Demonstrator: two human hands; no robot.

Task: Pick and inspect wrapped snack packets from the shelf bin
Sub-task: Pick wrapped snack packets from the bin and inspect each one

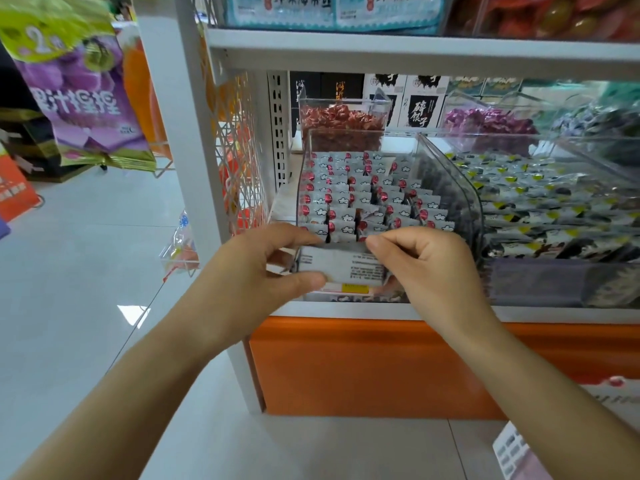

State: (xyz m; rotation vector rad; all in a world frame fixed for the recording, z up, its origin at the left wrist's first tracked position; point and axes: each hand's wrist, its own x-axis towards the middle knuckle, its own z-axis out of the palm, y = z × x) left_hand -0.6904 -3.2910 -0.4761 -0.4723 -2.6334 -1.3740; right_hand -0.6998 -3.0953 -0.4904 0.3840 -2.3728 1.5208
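A small silver-white wrapped snack packet with printed text on its back is held in front of the shelf bin, between both hands. My left hand pinches its left end with thumb below and fingers above. My right hand pinches its right end, fingers curled over the top corner. Behind it, a clear plastic bin on the shelf holds rows of several matching packets with red dots and cloud prints.
A second clear bin of yellow-and-black packets stands to the right. Behind are bins of red and purple candies. A white shelf post rises at left, an orange base panel lies below, and hanging snack bags are at far left.
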